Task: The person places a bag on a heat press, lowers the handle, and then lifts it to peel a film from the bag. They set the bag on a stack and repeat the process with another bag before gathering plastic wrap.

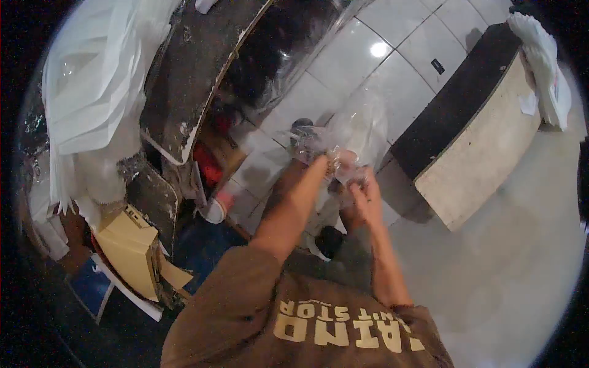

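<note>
Clear, wrinkled plastic film [362,126] hangs in front of me, possibly a bag, with a crumpled part reaching left past my wrist. My left hand [345,161] is closed on the film, its fingers partly hidden behind the shiny folds. Just below and to the right, my right hand [364,191] pinches a gathered piece of the same film between thumb and fingers. The two hands are close together. Motion and glare blur the film's outline.
A dark-topped bench with a pale side [478,141] stands right, white sheets [543,67] at its end. Left are a worn dark table [184,73], stacked white sheets [98,92], a cardboard box [129,245] and a white tub [215,211]. White tiles [399,80] cover the floor.
</note>
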`<state>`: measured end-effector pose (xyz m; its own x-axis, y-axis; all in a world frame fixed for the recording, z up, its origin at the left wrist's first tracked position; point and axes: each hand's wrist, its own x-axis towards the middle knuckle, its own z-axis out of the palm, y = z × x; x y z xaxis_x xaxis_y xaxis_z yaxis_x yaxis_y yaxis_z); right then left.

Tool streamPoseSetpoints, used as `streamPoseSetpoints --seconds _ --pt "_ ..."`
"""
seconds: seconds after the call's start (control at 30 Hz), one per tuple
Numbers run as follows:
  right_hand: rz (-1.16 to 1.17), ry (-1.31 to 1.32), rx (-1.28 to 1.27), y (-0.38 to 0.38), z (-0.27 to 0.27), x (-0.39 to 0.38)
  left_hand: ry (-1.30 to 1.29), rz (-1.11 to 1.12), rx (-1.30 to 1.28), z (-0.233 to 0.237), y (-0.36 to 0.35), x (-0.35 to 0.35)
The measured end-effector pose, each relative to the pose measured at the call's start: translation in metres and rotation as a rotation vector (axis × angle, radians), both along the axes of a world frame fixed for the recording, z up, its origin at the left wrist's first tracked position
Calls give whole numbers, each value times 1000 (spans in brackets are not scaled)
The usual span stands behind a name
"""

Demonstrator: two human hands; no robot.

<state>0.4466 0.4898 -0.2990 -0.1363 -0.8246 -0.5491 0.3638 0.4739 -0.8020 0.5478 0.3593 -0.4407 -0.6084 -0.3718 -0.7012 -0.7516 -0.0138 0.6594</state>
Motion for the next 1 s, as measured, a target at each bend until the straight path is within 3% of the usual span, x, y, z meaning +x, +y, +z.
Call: streamPoseSetpoints --seconds 0.03,0.1,0.17,0.2,0.3,0.37,0.4,0.47,0.53,0.57,0.6,0.67,0.7,0.73,0.8,0.87,0.9,0.97,1.0 --pt "9 18 29 -8 9 -8 98 26 177 16 -11 12" --pt "24 31 41 -21 22 -4 153 132 256 41 -19 30" --pt "259 -43 72 -29 41 24 7 121 -36 33 -4 37" --pt "264 -40 68 -38 55 31 -51 113 -128 30 5 43" --pt "216 -211 87 -64 77 30 -212 10 -293 42 19 61" --pt "-105 -401 30 -90 48 12 -269 -59 -355 81 2 84" --pt "-102 -395 26 -100 48 7 -196 62 -370 109 -5 101" --pt "-255 -755 71 -110 55 3 176 521 -96 189 -18 144" --pt "-204 -817 64 -112 37 -9 -157 788 -384 209 -7 185" --pt "-179 -848 64 -110 37 -13 -152 802 -384 192 0 188" --pt "-154 -879 64 -109 37 -17 -115 1059 -579 154 15 192" --pt "-107 -950 63 -113 43 -21 -64 1331 -776 108 24 188" --pt "-102 -941 66 -116 48 -18 157 1457 -26 97 25 185" --pt "-86 -837 170 -118 53 -12 365 1442 742 83 28 185" --pt "-75 -726 278 -122 50 2 355 1439 639 40 30 216" --pt "156 -245 280 -127 33 26 342 1547 477 56 20 236" --pt "269 16 282 -136 35 45 336 1664 424 96 15 243" --pt "522 70 219 -149 34 76 587 1767 431 130 31 285" --pt "638 94 101 -156 23 96 220 1281 -30 128 43 317"
